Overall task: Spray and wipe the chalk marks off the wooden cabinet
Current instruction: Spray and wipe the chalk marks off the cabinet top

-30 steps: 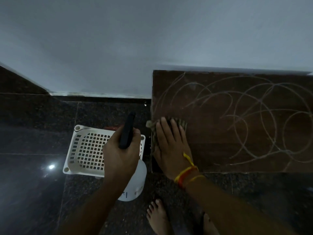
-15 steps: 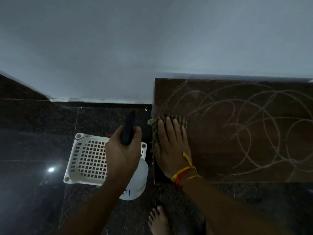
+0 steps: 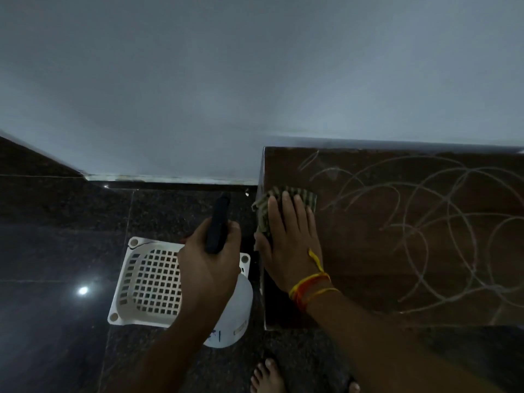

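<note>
The dark wooden cabinet [image 3: 368, 265] fills the right half of the view, its top covered with looping white chalk marks [image 3: 442, 222]. My right hand [image 3: 289, 239] lies flat on a greenish striped cloth [image 3: 297, 195], pressing it onto the cabinet's left edge. The strip of wood under and below the hand shows no chalk. To the left, my left hand [image 3: 209, 268] grips a spray bottle, white body [image 3: 235, 316] below the fist and black nozzle [image 3: 218, 222] sticking up past the fingers, held over the floor beside the cabinet.
A white perforated plastic basket [image 3: 147, 282] sits on the dark speckled stone floor [image 3: 56, 251] left of the cabinet, partly under the bottle. A pale wall [image 3: 255, 80] rises behind. My bare toes [image 3: 266, 375] show at the bottom, near the cabinet's corner.
My right hand has slid the cloth away from me along the cabinet's left edge, and the chalk lines there have thinned. The left hand with the bottle stays about where it was.
</note>
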Tool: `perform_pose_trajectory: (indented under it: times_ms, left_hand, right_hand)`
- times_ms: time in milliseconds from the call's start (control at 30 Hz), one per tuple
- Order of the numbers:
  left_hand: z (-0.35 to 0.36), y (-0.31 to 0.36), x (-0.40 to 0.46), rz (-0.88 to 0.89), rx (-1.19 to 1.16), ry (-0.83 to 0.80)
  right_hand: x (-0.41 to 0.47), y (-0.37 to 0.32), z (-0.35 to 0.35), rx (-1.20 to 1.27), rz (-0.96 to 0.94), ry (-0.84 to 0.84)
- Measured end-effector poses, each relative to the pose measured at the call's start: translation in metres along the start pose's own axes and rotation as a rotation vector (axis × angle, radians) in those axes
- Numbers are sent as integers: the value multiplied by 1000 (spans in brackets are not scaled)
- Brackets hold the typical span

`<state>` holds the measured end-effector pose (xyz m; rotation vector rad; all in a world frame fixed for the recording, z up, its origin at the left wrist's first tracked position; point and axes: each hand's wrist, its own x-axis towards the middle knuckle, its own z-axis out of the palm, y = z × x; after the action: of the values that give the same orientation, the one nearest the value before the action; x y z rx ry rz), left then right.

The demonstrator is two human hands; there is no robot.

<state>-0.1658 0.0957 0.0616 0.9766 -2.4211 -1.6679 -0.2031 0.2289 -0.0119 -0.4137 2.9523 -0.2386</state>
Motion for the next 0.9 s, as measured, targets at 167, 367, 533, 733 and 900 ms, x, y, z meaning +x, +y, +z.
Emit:
perform_pose_trajectory:
  times_ms: [167,367,533,733,900]
  left_hand:
    - [1,2,4,18,5,-10]
    - [-1,2,6,18,-27,-9]
    - [-2,5,8,2,-61,-6]
    - [3,2,10,6,-53,-20]
    - [5,4,2,-2,-35,-38]
  right_hand:
    - [42,-1,1,-9,26,50]
    - [100,9,-7,-4,15,34]
    - [44,5,0,-12,1,44]
    - [71,2,-1,11,6,77]
    - [106,13,-5,29,-14,76]
